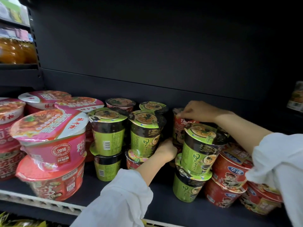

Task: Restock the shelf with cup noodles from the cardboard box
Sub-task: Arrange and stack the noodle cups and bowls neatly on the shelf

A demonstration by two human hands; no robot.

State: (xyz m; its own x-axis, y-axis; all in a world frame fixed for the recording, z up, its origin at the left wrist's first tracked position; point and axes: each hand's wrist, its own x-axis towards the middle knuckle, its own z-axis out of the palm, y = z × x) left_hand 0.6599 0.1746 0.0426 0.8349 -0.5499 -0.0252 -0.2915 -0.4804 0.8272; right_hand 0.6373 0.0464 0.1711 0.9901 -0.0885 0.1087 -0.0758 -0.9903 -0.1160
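Two hands hold one red cup [177, 128] far back on the dark shelf [85, 184], between green cups. The right hand [199, 111] pinches its top; the left hand [166, 150] seems curled around its bottom.

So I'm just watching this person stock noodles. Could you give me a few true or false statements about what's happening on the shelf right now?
1. Both hands reach to a red cup at the back of the shelf. True.
2. The green cups stand in single layers. False: they are stacked two high.
3. The right hand is on the red cup's top. True.
4. The pink bowls sit right of the green cups. False: they sit left.
5. The left hand rests flat on the shelf. False: it holds the cup low down.
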